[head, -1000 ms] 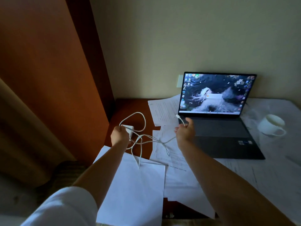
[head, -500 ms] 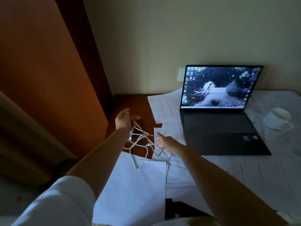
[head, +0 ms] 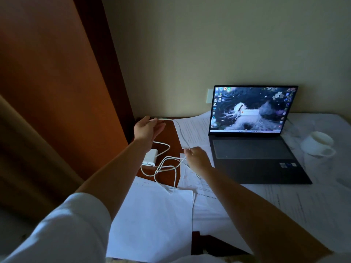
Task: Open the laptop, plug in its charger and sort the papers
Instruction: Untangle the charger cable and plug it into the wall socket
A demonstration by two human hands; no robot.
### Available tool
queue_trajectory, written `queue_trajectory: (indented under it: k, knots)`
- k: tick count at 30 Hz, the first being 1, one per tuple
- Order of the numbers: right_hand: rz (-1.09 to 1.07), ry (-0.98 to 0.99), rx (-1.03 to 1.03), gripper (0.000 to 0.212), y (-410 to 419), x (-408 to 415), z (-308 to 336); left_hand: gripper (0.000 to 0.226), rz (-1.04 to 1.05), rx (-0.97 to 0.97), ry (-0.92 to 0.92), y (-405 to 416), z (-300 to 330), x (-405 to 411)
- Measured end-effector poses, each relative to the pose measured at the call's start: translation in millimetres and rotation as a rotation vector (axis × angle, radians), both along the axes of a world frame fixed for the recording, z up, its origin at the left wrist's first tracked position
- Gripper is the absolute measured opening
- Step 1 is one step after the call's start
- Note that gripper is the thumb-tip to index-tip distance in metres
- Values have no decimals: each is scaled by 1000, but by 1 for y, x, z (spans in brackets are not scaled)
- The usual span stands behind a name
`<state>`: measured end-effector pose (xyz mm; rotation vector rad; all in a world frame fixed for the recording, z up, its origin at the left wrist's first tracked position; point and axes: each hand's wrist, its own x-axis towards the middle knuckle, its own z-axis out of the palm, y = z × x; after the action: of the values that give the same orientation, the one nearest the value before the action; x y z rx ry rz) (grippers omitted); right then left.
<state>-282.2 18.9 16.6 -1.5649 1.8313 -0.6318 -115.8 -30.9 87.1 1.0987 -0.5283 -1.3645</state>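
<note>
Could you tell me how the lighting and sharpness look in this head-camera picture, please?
In the head view the room is dim; the laptop screen is the brightest thing and readable only as icons and wallpaper. Print on the papers is too faint to read. The white cable stands out against the dark desk. The left hand is slightly soft, and the wide lens bends the wooden panel.

1 laptop (head: 254, 141), open. 1 charger brick (head: 151, 155) with 1 white cable (head: 167, 166). 1 white cup (head: 319, 143). 2 hands: left hand (head: 148, 128), right hand (head: 197, 158). Papers (head: 152, 221): several overlapping sheets, exact count unclear. 1 bench (head: 169, 137).
</note>
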Motion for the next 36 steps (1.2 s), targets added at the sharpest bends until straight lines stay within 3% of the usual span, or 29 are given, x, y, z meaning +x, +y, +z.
queue_trajectory:
  k: [2,4,6,8,13,17,19,21,23,28,34,36]
  knots:
    - [-167,105,-232,41,-2,-1,3,37,6,-13,-45,0,6,-2]
    - [-238,86,-416,40,-4,-2,11,27,22,-28,-165,2,6,-2]
    - [-332,-9,-635,34,-5,-3,23,26,-13,-62,-486,5,-1,1]
    - [-381,-68,-793,32,-7,-1,28,41,-85,-65,-758,11,-14,2]
    - [-235,-108,-741,35,-1,5,21,79,-279,39,-879,25,-42,-4]
    - [-193,-168,-622,35,3,9,16,58,-261,-7,-952,28,-52,-16]
    - [-139,-137,-570,43,7,13,10,42,-208,-36,-944,21,-53,-20]
    - [-52,-71,-494,36,11,16,0,23,-216,-12,-834,9,-54,-22]
    - [17,-28,-389,22,14,20,-9,23,-298,68,-756,-2,-53,-24]
    - [76,41,-362,6,10,28,-28,24,-661,190,-835,-26,-53,-34]
    - [135,91,-220,27,-9,31,-38,4,-663,274,-327,-62,-47,-44]
    - [95,71,-160,35,-14,24,-38,7,-583,287,-264,-78,-44,-50]
